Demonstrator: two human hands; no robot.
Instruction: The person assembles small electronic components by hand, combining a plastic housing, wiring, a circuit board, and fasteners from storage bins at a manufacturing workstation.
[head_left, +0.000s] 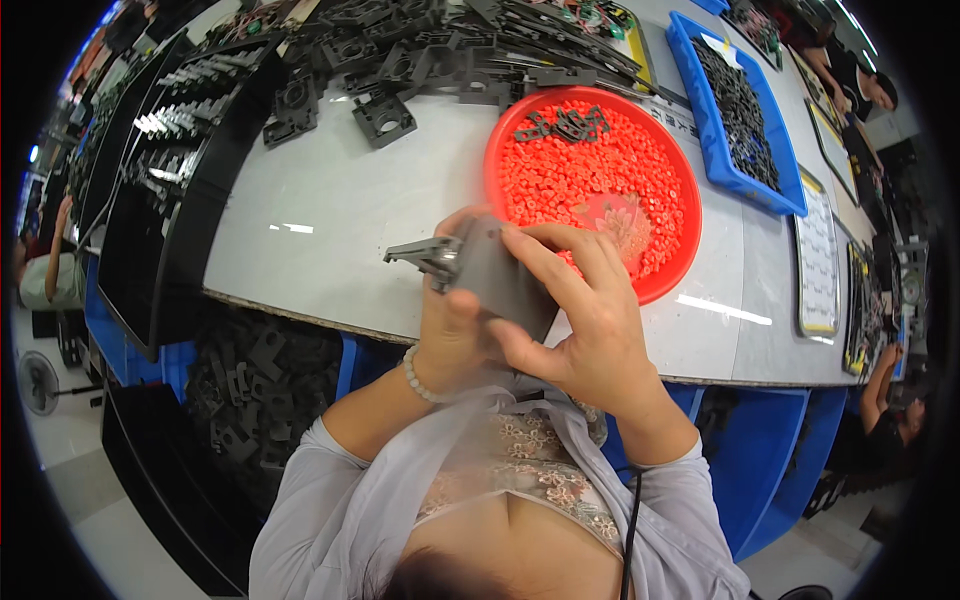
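Observation:
Both my hands are wrapped round a dark grey plastic housing (508,278), held above the table's front edge. A slim grey lever arm (408,254) with a shiny metal piece at its base sticks out from the housing's left side. My left hand (452,335), a beaded bracelet on its wrist, grips it from the left and below, its fingers partly hidden and blurred. My right hand (592,315) holds the right side, index finger along the top and thumb at the lower edge. Just beyond is a round red tray (694,215) of small red plastic pieces, with several black clips (568,124) on them.
Grey plastic frames (384,120) and long strips lie heaped at the back. A blue bin (706,140) of small black parts stands back right; a black rack (185,205) stands left. Blue crates (735,460) sit under the table, one with grey parts (255,390). Other people work nearby.

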